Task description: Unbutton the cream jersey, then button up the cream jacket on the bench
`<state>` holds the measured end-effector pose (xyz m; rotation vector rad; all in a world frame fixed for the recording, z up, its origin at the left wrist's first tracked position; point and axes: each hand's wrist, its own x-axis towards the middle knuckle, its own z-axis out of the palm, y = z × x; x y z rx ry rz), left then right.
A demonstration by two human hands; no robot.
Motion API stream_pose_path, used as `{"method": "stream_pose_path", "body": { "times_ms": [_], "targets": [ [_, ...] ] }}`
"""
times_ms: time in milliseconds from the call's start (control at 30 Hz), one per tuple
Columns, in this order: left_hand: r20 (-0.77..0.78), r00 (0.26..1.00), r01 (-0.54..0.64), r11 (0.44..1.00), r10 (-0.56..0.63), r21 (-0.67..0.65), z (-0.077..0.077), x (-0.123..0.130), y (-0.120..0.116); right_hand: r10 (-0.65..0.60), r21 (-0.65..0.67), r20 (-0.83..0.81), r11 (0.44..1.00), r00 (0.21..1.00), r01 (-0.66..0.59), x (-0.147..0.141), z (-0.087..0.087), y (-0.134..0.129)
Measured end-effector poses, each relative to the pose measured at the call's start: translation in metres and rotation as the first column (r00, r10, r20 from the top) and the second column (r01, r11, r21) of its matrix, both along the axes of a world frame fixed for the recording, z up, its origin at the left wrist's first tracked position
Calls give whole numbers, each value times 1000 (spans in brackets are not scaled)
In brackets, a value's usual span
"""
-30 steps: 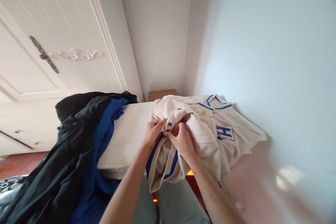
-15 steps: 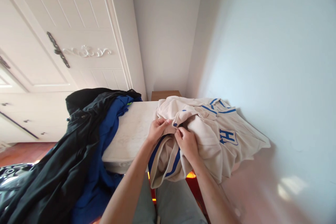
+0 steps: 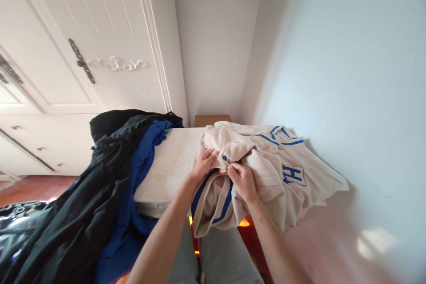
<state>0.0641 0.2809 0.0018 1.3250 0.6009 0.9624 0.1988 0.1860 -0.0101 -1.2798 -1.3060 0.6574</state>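
Observation:
A cream jacket [image 3: 266, 186] with blue-striped trim and a blue letter H patch [image 3: 294, 175] lies on a white surface [image 3: 166, 164], its striped hem hanging over the near edge. My left hand [image 3: 203, 164] is closed, thumb on top, on the jacket's front edge just left of a dark blue snap button [image 3: 224, 158]. Just to the right and below that button, my right hand [image 3: 242, 179] pinches the same edge. The fabric between the two hands is bunched, and what lies under the fingertips is hidden.
Left of the jacket, a black garment [image 3: 100, 186] and a blue one [image 3: 141, 159] drape over the surface to the floor. A white wardrobe [image 3: 126, 17] stands behind. A pale wall [image 3: 349, 75] rises on the right, and a brown wooden piece [image 3: 212, 120] sits in the corner.
The view has shifted slightly, so everything appears a little further right. Both hands keep their hold on the jacket edge, and the fabric around the button has turned slightly.

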Motion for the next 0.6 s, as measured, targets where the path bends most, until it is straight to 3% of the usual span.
{"method": "stream_pose_path", "body": {
  "times_ms": [200, 333, 467, 600],
  "targets": [
    [-25, 1000, 19, 999, -18, 39, -5, 1, 1, 71, 0, -110, 997, 991, -72, 1, -3, 1],
    [-7, 989, -145, 969, 149, 198, -5, -1, -4, 8, 8, -99, 1000, 995, -7, 1, -7, 4],
    [63, 940, -328, 836, 335, 441, -3, -6, -16, -76, 8, -108, 997, 991, 77, 1, -9, 5],
    [-31, 922, -210, 567, 386, 797, -4, -5, -24, -89, 16, -86, 996, 992, 90, 2, -6, 3]
  ]
}}
